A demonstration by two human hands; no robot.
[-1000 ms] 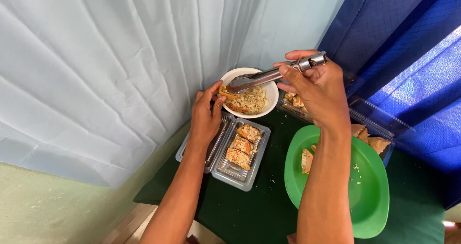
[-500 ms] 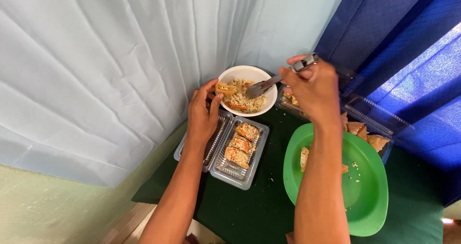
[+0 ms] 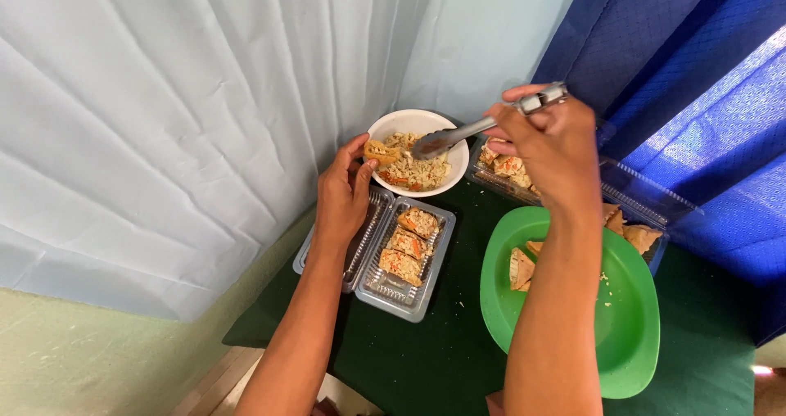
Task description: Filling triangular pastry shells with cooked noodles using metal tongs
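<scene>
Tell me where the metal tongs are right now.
In the head view the metal tongs are in the right hand, upper middle, their tips over the white bowl of rice, behind the green plate.

A clear plastic clamshell (image 3: 391, 256) lies open under my left hand (image 3: 342, 199), its near tray holding three topped squares in a row, the ribbed lid half folded out to the left. Far right, behind the plate, a second clear box (image 3: 630, 195) stands open, with pastries inside.
</scene>
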